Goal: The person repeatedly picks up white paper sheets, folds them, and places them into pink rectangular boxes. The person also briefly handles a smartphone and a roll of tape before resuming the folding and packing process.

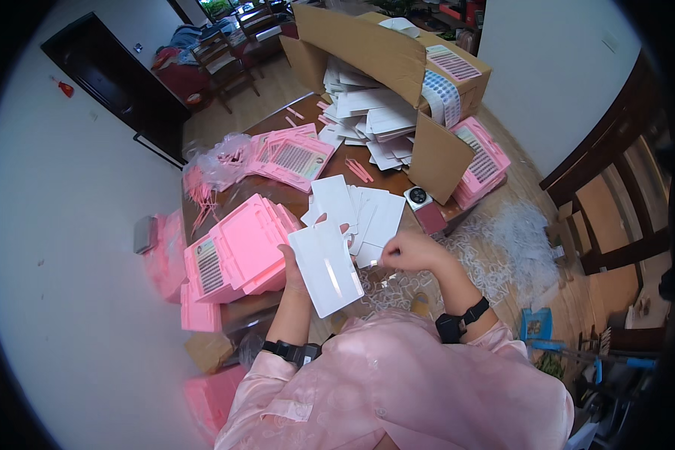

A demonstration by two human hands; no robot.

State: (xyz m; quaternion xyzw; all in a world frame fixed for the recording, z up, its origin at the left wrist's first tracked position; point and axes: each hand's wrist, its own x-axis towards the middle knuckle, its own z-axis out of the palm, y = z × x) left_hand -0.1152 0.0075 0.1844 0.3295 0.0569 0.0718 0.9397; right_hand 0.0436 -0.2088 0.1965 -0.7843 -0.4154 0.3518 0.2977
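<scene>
My left hand (pixel 294 271) grips a white rectangular card (pixel 325 266) by its left edge, with fingertips showing behind its top. The card is tilted, and a shiny pale streak runs along its lower middle. Just right of it, my right hand (pixel 411 252) is closed in a pinch. A small bright bit shows by its fingertips, too small to name. Several more white cards (pixel 382 219) lie fanned out on the table beyond both hands. To the left of my left hand stands a stack of pink trays (pixel 256 241), some with rows of dark lashes.
An open cardboard box (pixel 367 46) full of white cards stands at the back. Pink trays (pixel 296 156) and a plastic bag (pixel 229 159) of pink strips lie on the brown table (pixel 236 196). A smartwatch-like device (pixel 418 196) sits at the right edge. Clear curled scraps (pixel 502 232) cover the floor.
</scene>
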